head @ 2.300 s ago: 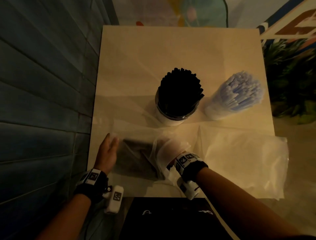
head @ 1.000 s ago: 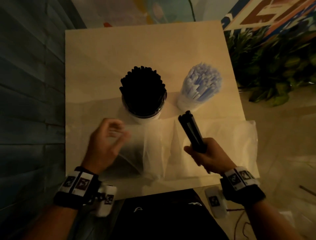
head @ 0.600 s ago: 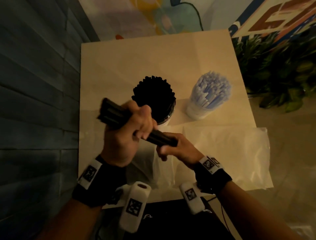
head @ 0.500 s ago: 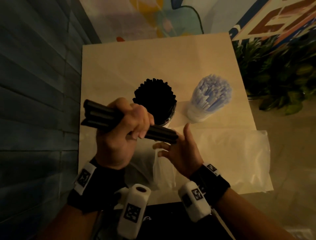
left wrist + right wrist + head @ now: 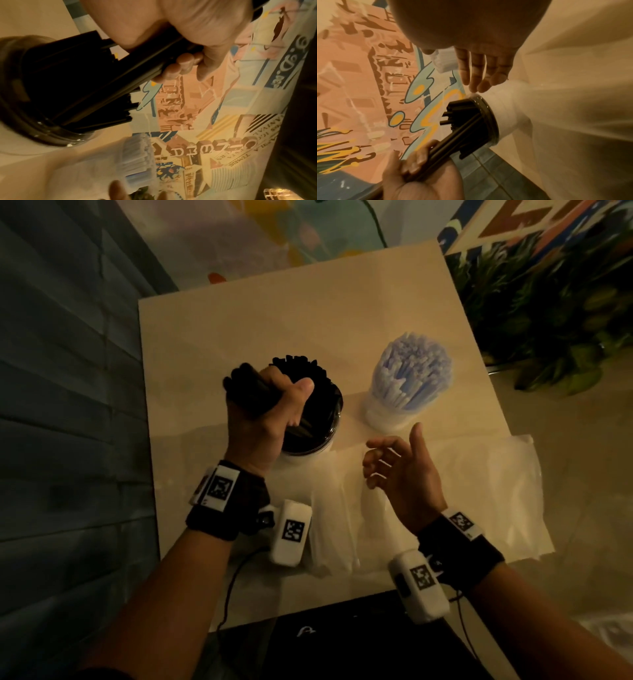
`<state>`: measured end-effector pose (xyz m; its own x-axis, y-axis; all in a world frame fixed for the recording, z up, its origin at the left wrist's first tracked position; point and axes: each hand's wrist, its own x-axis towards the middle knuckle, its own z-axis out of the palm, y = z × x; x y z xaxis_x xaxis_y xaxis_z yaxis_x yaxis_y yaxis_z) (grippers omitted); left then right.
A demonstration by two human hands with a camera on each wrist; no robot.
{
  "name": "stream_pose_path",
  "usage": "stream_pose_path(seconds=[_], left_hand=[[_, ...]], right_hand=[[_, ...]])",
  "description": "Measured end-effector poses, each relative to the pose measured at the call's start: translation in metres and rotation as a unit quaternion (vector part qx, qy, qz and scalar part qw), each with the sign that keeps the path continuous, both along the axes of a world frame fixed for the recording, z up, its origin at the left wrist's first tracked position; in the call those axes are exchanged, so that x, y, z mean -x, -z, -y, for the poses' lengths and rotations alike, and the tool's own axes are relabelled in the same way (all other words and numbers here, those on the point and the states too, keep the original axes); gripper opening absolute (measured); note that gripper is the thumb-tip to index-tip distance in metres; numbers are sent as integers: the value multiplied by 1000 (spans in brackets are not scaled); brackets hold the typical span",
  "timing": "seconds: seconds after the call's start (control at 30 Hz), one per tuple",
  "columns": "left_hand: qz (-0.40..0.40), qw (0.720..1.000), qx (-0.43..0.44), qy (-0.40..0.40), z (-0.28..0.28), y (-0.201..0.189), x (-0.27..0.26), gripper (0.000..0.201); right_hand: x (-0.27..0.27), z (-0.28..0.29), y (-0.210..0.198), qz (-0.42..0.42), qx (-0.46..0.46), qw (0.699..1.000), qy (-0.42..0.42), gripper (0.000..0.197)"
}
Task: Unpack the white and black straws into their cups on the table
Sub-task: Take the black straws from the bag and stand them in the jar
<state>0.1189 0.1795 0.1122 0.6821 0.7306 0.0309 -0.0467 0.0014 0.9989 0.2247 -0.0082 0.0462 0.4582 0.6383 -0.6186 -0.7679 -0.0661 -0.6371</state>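
Over table point(image 5: 308, 313), black straws point(image 5: 251, 392) inside fingers point(image 5: 274, 381)

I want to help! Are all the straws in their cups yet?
Nearly. The white straws already fill their cup. The left hand grips a bundle of black straws, its lower end entering the black-straw cup. The right hand holds nothing. The plastic bags look empty.

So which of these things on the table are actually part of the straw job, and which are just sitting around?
Part of the job:
- bundle of black straws, gripped by the left hand
- cup of black straws
- cup of white straws
- clear plastic bags

Just there:
- green leafy plant
- painted wall mural
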Motion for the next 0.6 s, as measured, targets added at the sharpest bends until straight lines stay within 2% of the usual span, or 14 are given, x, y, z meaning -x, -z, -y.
stream_pose_path(seconds=[0.1,0.17,0.23,0.3,0.37,0.47,0.53,0.6], left_hand=[[-61,997,-38,-10,2,11,-4,27],[-78,995,-68,-15,5,13,-5,18],[-78,991,-112,-15,5,8,-5,20],[-72,984,-164,-19,0,3,0,34],[-69,974,-211,-44,-10,1,12,50],[-90,967,-226,-72,-24,19,46,83],[-151,969,-194,-38,-29,44,68,110],[-224,964,-140,24,-31,69,78,126]], right_hand=[[-6,7,0,39,21,999,-7,61],[-9,7,1,89,30,996,-11,50],[-11,2,2,183,44,982,-25,36],[-14,-6,1,312,70,945,-65,31],[-16,-17,4,417,86,897,-120,44],[-16,-33,14,503,77,839,-190,80],[-18,-48,26,532,74,808,-241,101],[-23,-64,35,555,76,778,-284,115]])
